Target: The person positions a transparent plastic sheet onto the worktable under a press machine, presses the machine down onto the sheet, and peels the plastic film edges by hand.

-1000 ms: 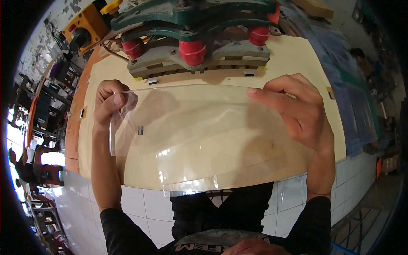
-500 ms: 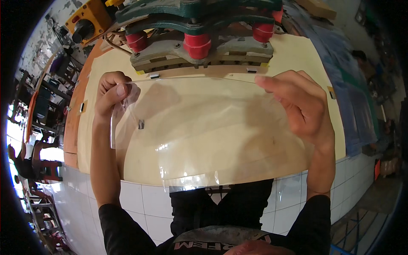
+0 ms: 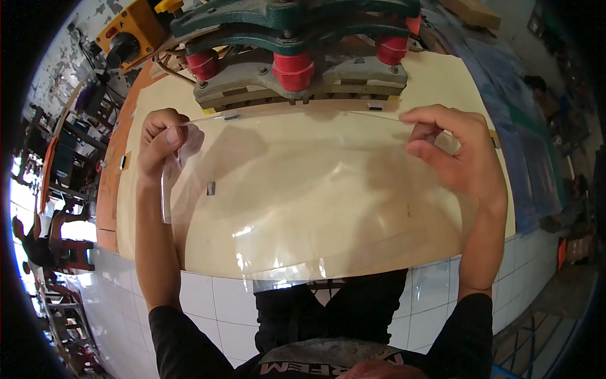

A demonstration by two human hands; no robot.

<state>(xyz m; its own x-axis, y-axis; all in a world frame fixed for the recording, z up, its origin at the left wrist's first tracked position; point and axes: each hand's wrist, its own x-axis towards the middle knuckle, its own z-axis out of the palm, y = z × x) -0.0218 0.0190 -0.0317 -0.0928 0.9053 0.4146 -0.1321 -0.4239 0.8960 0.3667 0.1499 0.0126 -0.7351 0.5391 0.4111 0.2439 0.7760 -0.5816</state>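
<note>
A large clear plastic sheet [image 3: 297,196] spans the space between my hands, its near edge hanging over the table's front edge. My left hand [image 3: 158,142] pinches the sheet's far left corner between thumb and curled fingers, and the film bends and creases there. At the far right part of the sheet, my right hand [image 3: 464,148] has its thumb and forefinger spread apart, the forefinger tip close to the sheet's far edge. Whether that fingertip touches the film is hard to see. Beneath the sheet lies a cream-coloured table covering [image 3: 442,79].
A green press [image 3: 287,44] with red cylinders stands just beyond the sheet. A yellow control box [image 3: 134,36] with a black knob is at the far left. Small dark-and-white blocks sit on the covering, one [image 3: 375,107] near the press. Blue plastic sheeting [image 3: 533,164] lies on the right.
My right hand has moved slightly right, and its thumb and forefinger have spread apart. The left hand keeps its pinch, and the sheet has shifted slightly left and toward the press.
</note>
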